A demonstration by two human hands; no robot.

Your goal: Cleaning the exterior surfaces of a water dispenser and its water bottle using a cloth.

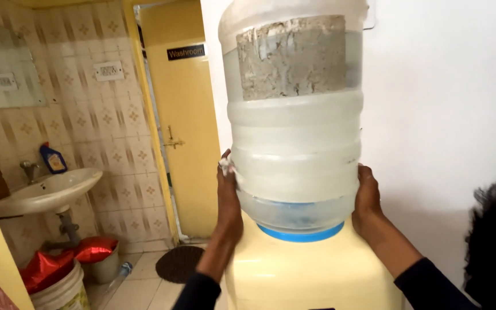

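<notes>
A large translucent water jug [294, 132] stands upside down on a cream water dispenser [311, 275], its neck sunk in the blue collar [301, 233]. A worn grey label patch [293, 54] covers its upper part. My left hand [228, 195] presses flat against the jug's lower left side. My right hand [368, 198] grips the lower right side. Both hands hold the jug between them, and dark sleeves cover my forearms.
A yellow door [182, 126] stands behind the jug. At the left, a white wash basin [47, 192] with a tap and a blue bottle [53, 159] hangs on a tiled wall. White buckets with red bags [58, 264] and a dark round mat [178, 264] lie on the floor. A white wall is at the right.
</notes>
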